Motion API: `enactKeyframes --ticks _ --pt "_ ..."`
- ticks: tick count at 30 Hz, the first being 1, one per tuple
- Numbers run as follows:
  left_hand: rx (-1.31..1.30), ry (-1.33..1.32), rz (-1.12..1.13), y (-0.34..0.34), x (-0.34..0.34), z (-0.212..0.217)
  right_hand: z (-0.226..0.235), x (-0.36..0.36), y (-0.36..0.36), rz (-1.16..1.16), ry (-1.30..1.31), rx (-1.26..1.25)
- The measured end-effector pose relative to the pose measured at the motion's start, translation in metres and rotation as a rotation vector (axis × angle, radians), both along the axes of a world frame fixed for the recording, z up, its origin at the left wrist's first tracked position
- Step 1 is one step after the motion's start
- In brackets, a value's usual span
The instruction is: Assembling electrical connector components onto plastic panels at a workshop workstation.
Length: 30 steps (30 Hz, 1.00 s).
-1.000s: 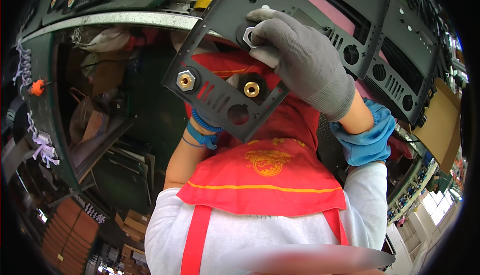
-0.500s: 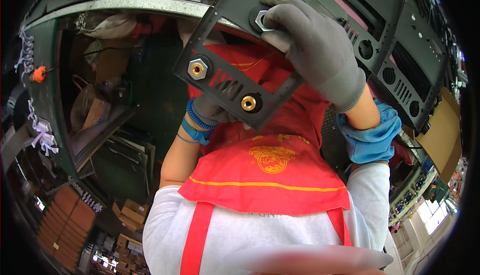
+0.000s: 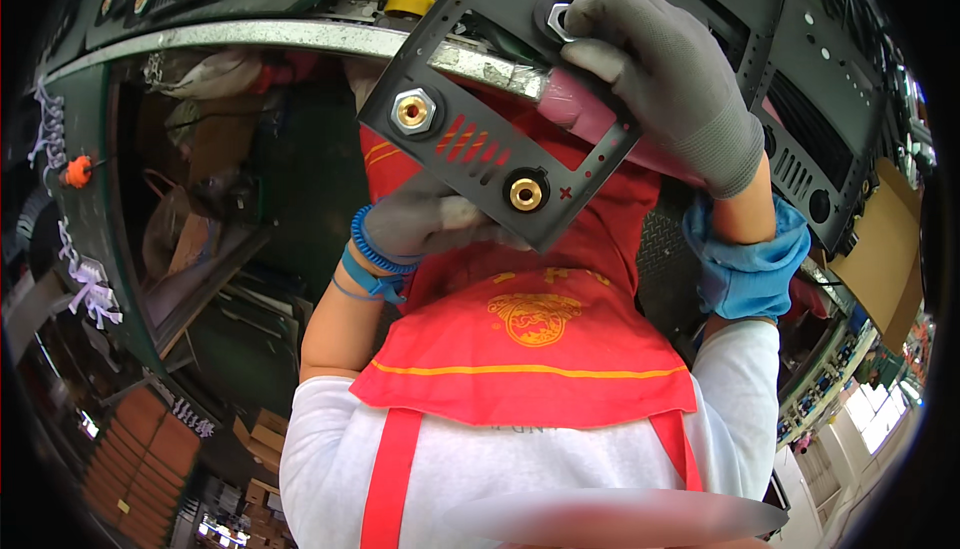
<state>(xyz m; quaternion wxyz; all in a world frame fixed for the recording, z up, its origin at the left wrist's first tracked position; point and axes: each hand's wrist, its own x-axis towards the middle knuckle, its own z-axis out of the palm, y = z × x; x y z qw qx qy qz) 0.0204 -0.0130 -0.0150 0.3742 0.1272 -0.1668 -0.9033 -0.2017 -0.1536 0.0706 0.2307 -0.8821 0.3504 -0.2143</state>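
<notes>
Both gloved hands hold the dark metal panel (image 3: 500,119) up in front of the chest, tilted, its upper end over the edge of the surface (image 3: 250,39). The right hand (image 3: 670,79) has its grip closed over the panel's upper right part, fingertips at a silver nut (image 3: 556,17). The left hand (image 3: 430,224) grips it from underneath, fingers hidden behind the plate. Two brass fittings sit in the panel: one (image 3: 413,109) near its left corner, one (image 3: 525,192) near its lower edge, red slots (image 3: 470,141) between them.
</notes>
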Motion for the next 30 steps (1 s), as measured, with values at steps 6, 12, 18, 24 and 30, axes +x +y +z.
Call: enactKeyframes --ticks 6,12,18,24,30 --pt "0.114 -0.008 -0.007 -0.012 -0.017 0.005 0.009 -0.011 -0.007 -0.014 -0.069 0.118" --pt "0.005 -0.297 0.238 -0.041 -0.053 0.030 0.025 -0.027 0.011 0.407 -0.112 0.415" --pt "0.243 -0.151 0.227 -0.041 -0.078 0.033 0.043 -0.046 0.033 0.338 0.192 0.033" --pt "0.284 -0.159 0.276 -0.044 -0.087 0.044 0.050 -0.053 0.045 0.313 0.299 -0.209" --pt "0.183 -0.377 0.283 -0.039 -0.095 0.037 0.048 -0.047 0.049 0.212 0.301 -0.254"
